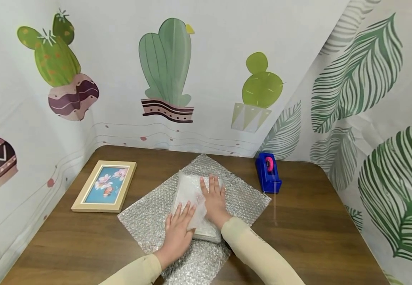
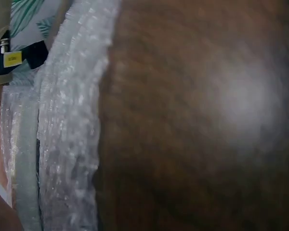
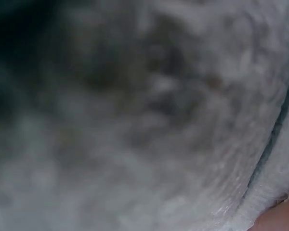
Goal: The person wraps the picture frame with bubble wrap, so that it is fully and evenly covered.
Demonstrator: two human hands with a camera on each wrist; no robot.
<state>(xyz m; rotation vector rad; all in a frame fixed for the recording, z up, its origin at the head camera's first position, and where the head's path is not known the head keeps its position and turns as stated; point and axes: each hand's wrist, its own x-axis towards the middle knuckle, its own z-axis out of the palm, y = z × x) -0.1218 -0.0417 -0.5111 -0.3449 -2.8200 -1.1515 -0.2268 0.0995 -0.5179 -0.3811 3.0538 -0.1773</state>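
Observation:
A flat rectangular bundle in whitish translucent wrapping [image 1: 188, 186] lies on a sheet of bubble wrap [image 1: 149, 213], which is turned cornerwise on the table. My left hand [image 1: 178, 233] rests with straight fingers on the bundle's near left side. Farther up, my right hand [image 1: 215, 200] lies with spread fingers on its upper right part. What is inside the bundle is hidden. The left wrist view shows the layered edge of the bundle [image 2: 26, 144] beside the bubble wrap [image 2: 70, 120]. Blurred greyish wrapping [image 3: 183, 168] fills most of the right wrist view.
On the left of the brown wooden table [image 1: 309, 237] lies a picture frame [image 1: 107, 185] with a flower picture. A blue tape dispenser [image 1: 271, 185] with a pink core stands at the back right. Behind the table hangs a cloth [image 1: 213, 59] printed with cacti and leaves.

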